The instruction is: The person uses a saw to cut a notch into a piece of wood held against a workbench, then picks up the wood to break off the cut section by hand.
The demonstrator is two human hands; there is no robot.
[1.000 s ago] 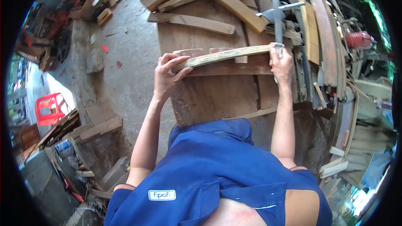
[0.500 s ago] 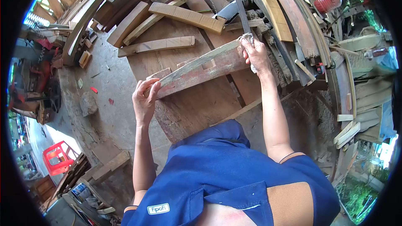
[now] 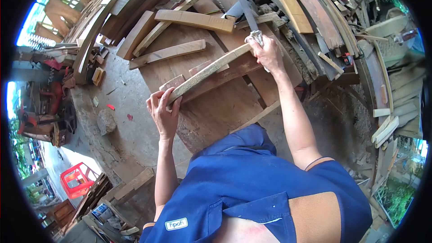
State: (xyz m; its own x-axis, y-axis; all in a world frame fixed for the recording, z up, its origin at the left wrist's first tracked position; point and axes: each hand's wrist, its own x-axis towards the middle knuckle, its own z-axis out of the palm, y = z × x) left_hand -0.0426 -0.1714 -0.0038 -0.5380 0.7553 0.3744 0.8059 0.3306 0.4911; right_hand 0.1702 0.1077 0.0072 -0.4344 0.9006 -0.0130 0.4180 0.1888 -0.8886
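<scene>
A long wooden board [image 3: 211, 69] lies slantwise between my hands, its narrow pale edge facing up and its wide face in shadow. My left hand [image 3: 164, 110] is closed around the board's left end, thumb and fingers on either side. My right hand [image 3: 267, 54] is closed around the cloth-wrapped grip of a long-bladed knife [image 3: 244, 6], whose dark flat blade points away from me. The board's right end meets my right hand; whether those fingers also grip it is hidden. Beneath is a broad wooden work surface [image 3: 211, 121].
Several cut wood pieces [image 3: 193, 20] lie at the back of the work surface. Small blocks [image 3: 173, 82] sit behind the board. Long planks [image 3: 294, 6] are stacked at the right. A red plastic chair [image 3: 77, 180] stands at lower left, and a stone [image 3: 106, 122] lies on the floor.
The board has rolled in my hands, so its wide reddish face is now turned down into shadow. My left hand's fingers have wrapped further round its end. The whole view has shifted slightly.
</scene>
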